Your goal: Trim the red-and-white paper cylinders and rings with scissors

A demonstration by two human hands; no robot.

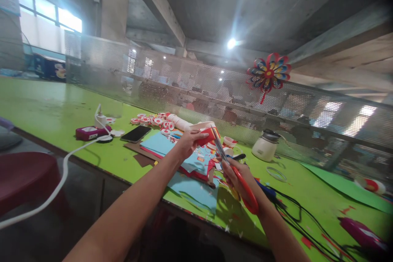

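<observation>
My left hand (188, 144) is closed on a red-and-yellow paper cup (210, 133) with a pale inside, held above the table. Scissors (245, 190) with orange-red handles are gripped in my right hand (235, 174); their blades point up and away and meet the cup's side. Whether the blades are parted is hard to make out. Below both hands lie light blue paper sheets (156, 144) strewn with small cut scraps. Behind the left hand are a row of nested paper cups (179, 123) and a pile of white discs with red centres (158, 121).
A black phone (136, 133) and a purple power strip (92, 132) with a white cable lie left. To the right are a cream pot (264, 147), black cables (294, 206) and green paper (340, 184). A perforated metal screen (196, 86) borders the table's back.
</observation>
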